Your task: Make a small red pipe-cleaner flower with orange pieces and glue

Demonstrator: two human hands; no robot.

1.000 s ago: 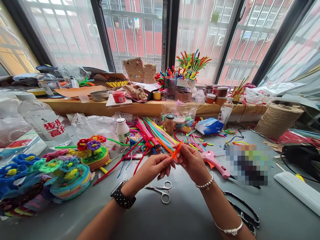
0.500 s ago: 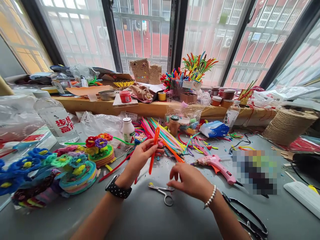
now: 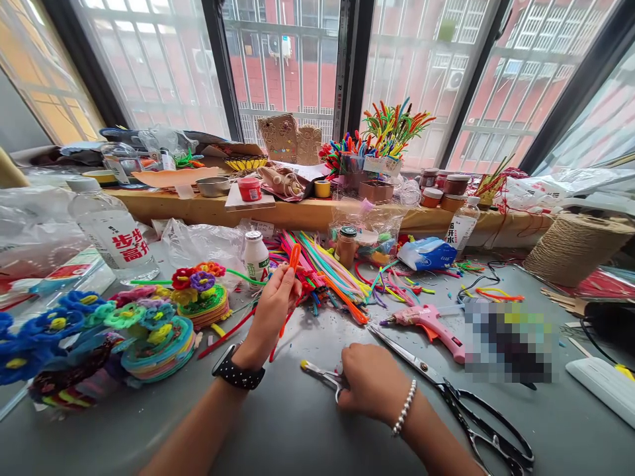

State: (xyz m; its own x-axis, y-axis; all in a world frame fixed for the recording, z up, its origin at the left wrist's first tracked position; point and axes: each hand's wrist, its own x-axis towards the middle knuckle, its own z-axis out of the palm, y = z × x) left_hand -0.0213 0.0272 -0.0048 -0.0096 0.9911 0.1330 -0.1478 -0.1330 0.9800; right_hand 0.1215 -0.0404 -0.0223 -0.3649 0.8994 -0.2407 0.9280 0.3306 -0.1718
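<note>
"How far had the work been brought?"

"Only partway, it was judged. An orange pipe cleaner had been bent over into a narrow loop, but by neither pair of scissors was it touched."

"Where was it held?"

"Above the grey table, in the left hand. The fingers were closed and the stem was pinched against the thumb, with the loop left standing above and a tail left hanging below."

"And the right hand?"

"It was placed over the handles of the small scissors, its fingers curled in. The fingertips were hidden, so whether the handles were gripped could not be told. The blades were pointed leftward, apart from the stem. What else was left to be done could not be read."

"Was anything already made?"

"At the left, fuzzy flowers and a layered round base were taken to be finished parts."

"What was crowded around?"

"Behind the left hand, loose pipe cleaners were spread, with a white bottle and a brown jar set close by. Beside the right hand, large black-handled scissors were laid, with a pink glue gun beyond; by the scissors, movement rightward was judged likeliest to be hampered."
</note>
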